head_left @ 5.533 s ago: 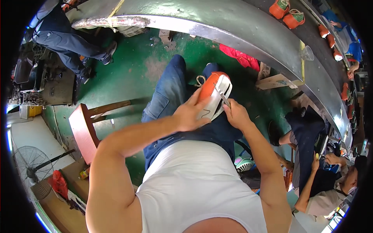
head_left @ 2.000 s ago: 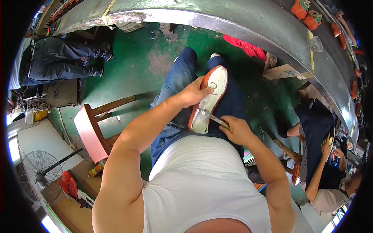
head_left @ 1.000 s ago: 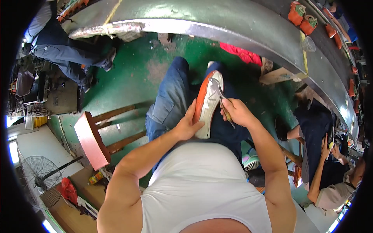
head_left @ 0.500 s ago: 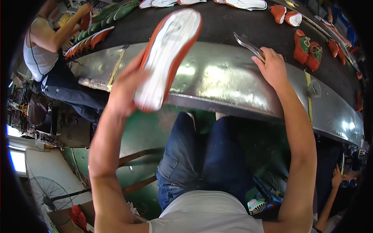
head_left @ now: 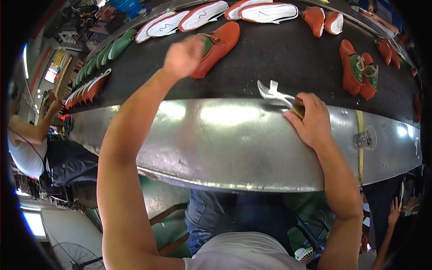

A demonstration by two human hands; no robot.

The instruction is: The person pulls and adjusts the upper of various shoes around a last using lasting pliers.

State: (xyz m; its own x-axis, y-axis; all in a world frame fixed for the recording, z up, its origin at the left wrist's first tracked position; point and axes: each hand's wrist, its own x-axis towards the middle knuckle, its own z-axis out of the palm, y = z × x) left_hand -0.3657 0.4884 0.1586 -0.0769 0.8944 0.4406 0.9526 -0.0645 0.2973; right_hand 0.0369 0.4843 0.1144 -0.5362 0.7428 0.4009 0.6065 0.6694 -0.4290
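Note:
My left hand (head_left: 183, 57) is at the heel end of a red shoe (head_left: 220, 46) that lies sole down on the dark work surface. The shoe has a green lace panel and a lace, and its toe points away to the right. Motion smears the fingers, so their hold on the shoe cannot be told. In my right hand (head_left: 312, 118) is a pair of pincers (head_left: 283, 96), its curved metal jaws pointing left. A small white piece (head_left: 273, 86) shows at the jaws. That hand is closed around the handle, low over the metal edge.
White-soled red shoes (head_left: 204, 15) line the far side. A red and green pair (head_left: 355, 72) stands at right, near a clear cup (head_left: 367, 138) of small bits. Green shoe parts (head_left: 110, 49) lie at left, where another person (head_left: 29, 148) works. A metal ledge (head_left: 216, 148) runs before me.
The red shoe, held sole up in my left hand before, is now sole down on the dark surface, farther away. My right hand keeps the pincers; a white piece now shows at the jaws.

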